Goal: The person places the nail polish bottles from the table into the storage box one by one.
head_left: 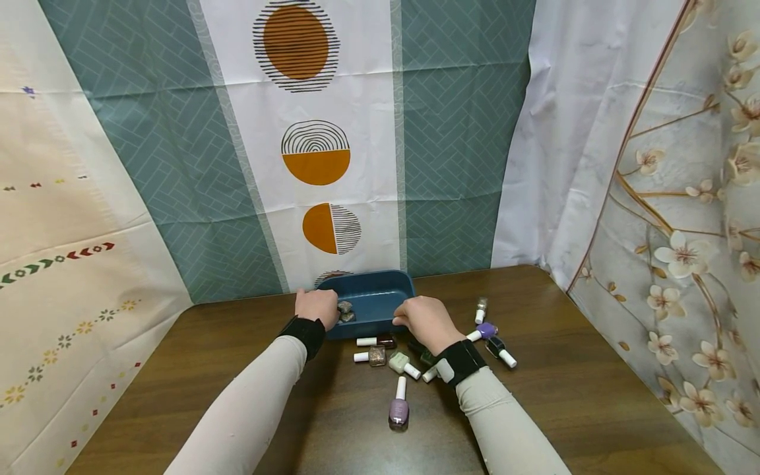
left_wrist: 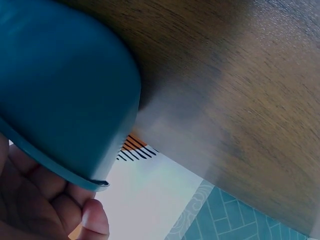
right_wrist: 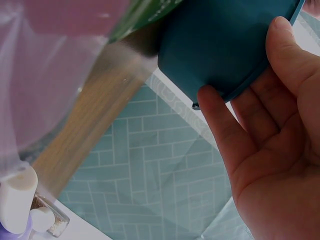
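Note:
A dark blue plastic bin (head_left: 368,328) stands at the back of the table, against the hanging cloth. My left hand (head_left: 316,307) grips its left end; in the left wrist view the fingers (left_wrist: 65,212) curl at the rim. At the right end my right hand (head_left: 426,320) pinches the rim, with the thumb (right_wrist: 281,37) on one side and fingers on the other. Inside the bin, beside my left hand, lie small speckled items (head_left: 346,311), too small to identify. In front lie nail polish bottles: dark red (head_left: 387,341), brown glitter (head_left: 377,356), pale green (head_left: 399,361) and purple (head_left: 399,410).
Under and beside my right wrist is a dark green bottle (head_left: 427,358). Farther right lie a violet bottle (head_left: 488,330), a black one (head_left: 495,345) and a gold glitter one (head_left: 482,305). Patterned cloth (head_left: 457,145) hangs behind the wooden table (head_left: 570,382).

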### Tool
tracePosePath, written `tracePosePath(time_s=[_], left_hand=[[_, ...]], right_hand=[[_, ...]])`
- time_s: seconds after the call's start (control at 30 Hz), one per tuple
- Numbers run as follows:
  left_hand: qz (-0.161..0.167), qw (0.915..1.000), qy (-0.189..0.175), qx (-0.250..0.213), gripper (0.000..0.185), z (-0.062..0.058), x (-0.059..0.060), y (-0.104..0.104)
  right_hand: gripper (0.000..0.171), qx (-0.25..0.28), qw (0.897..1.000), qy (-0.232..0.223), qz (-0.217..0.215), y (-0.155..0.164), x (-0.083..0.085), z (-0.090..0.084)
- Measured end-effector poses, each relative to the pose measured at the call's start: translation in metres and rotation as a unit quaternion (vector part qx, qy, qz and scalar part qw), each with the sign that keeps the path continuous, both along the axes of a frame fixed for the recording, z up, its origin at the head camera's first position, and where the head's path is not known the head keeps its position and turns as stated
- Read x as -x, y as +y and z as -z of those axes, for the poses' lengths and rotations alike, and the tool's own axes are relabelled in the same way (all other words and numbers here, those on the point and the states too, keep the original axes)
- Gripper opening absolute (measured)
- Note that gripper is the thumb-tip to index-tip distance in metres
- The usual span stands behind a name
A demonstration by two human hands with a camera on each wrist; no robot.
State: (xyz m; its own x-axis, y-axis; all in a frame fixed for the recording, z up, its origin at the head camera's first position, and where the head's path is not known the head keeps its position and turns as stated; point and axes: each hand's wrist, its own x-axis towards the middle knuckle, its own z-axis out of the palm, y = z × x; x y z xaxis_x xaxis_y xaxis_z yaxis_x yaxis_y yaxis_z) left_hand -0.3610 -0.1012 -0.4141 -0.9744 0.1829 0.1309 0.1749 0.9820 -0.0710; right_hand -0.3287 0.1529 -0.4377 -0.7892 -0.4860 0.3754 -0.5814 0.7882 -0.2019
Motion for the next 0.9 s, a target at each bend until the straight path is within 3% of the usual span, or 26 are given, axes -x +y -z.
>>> tracePosePath(time_s=[0.2,0.53,0.9], left_hand=[[0.002,1.0,-0.008,0.001,0.04,-0.001,-0.003,0.0],[0.007,1.0,-0.006,0.003,0.038,0.002,-0.001,-0.004],[0.029,0.9985,0.041,-0.021,0.035,0.01,0.002,-0.011]], right_hand=[[0.019,-0.003,1.0,0.006,-0.002,0.0,0.0,0.0],[0.018,-0.006,1.0,0.013,-0.003,-0.001,0.001,0.001],[0.013,-0.009,1.0,0.023,-0.004,0.001,0.0,0.001]])
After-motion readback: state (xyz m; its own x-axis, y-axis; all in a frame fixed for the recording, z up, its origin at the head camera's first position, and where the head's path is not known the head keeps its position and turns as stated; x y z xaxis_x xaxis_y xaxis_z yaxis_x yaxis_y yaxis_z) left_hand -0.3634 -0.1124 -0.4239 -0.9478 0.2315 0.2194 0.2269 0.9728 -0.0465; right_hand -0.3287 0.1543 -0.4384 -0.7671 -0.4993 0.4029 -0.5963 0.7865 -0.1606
